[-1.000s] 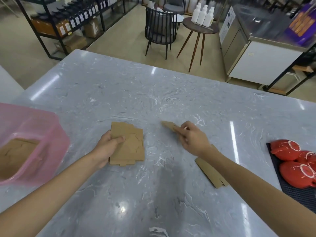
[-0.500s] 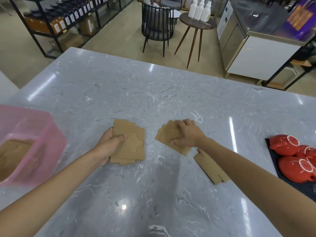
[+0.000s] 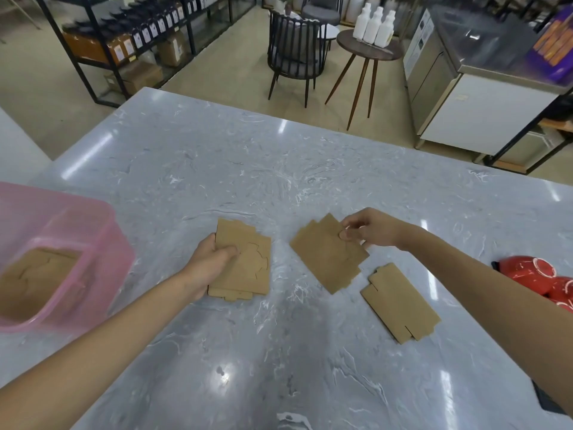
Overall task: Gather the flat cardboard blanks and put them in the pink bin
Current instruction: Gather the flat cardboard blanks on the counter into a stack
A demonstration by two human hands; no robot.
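The right hand [image 3: 370, 228] now pinches the far corner of a flat brown cardboard blank [image 3: 328, 254], thumb on top and fingers [image 3: 356, 221] closed on its edge; half a second ago the same hand lay palm-down over this blank, and a second ago it was only catching a lifted edge, so the piece has passed from pressed flat to properly held. Whether its near end is clear of the grey marbled surface [image 3: 279, 169] cannot be told. The left hand [image 3: 207, 263] is unchanged: its fingers remain clamped on a small stack of brown cardboard blanks [image 3: 248, 265] resting on the surface, thumb across the top sheet. A third flat brown blank [image 3: 400, 302] lies loose just beside the held one, untouched. The translucent pink plastic bin [image 3: 77, 237] stands at the left edge with cardboard already lying inside. Judgement: gathering is partly done; the held blank looks bound for the left-hand stack, one loose piece is still to be collected, and the transfer to the bin is not yet begun
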